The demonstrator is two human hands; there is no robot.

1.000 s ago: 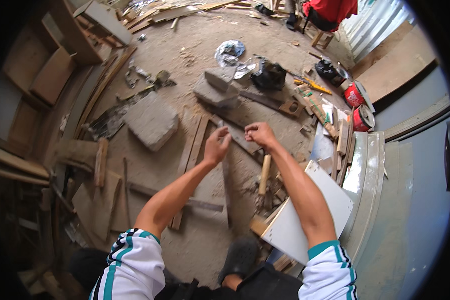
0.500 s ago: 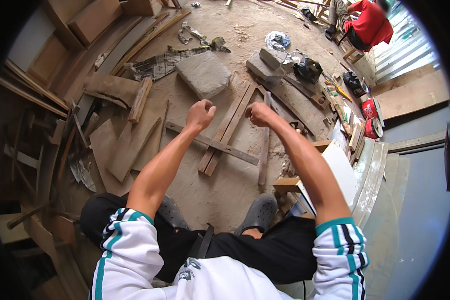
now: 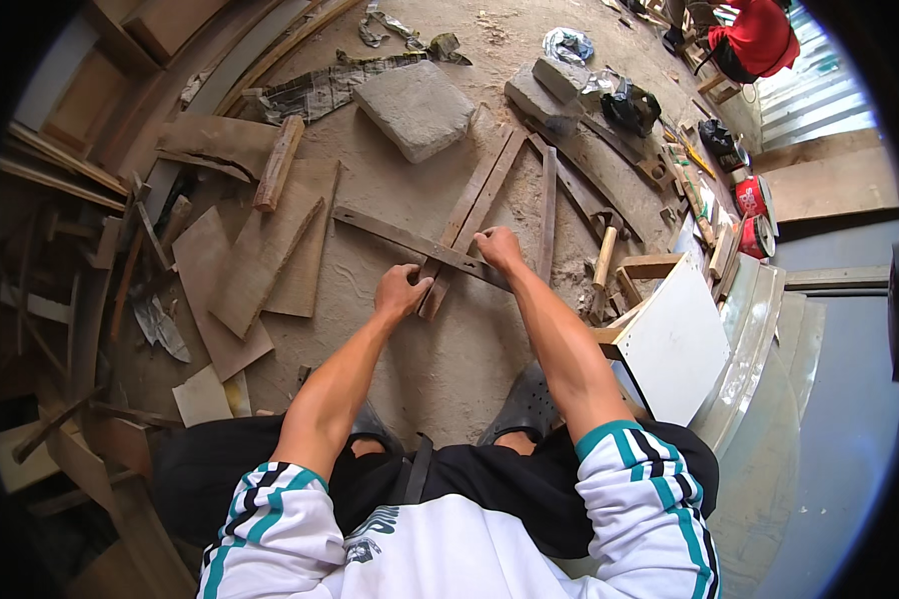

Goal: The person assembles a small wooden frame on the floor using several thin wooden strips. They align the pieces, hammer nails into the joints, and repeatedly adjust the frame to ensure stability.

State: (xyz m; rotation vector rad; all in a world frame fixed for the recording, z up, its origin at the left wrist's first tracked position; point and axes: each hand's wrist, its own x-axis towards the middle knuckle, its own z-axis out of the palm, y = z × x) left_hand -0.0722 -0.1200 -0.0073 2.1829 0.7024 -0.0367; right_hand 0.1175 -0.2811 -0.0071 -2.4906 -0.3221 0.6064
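Note:
Two narrow wooden strips point(image 3: 490, 188) lie side by side on the dusty ground, slanting away from me. A thin wooden crosspiece point(image 3: 385, 230) rests across them close to their near ends. My left hand point(image 3: 403, 293) is closed at the near end of the left strip, fingertips against its side. To the right of the pair, my right hand point(image 3: 499, 248) has its fingers curled down beside the right strip, over the right part of the crosspiece. Whether it pinches anything is hidden. A separate thin strip point(image 3: 548, 205) lies just right of that hand.
A grey concrete block point(image 3: 415, 108) and smaller blocks point(image 3: 541, 103) lie beyond the strips. Wood offcuts point(image 3: 260, 265) spread at left. A hammer point(image 3: 604, 258) and a white board point(image 3: 672, 339) are at right. A person in red point(image 3: 754, 40) sits at the far right.
Both hands have come down toward me, from above the ground to the near part of the strips and crosspiece. My view has shifted, and the hammer at right shows more clearly.

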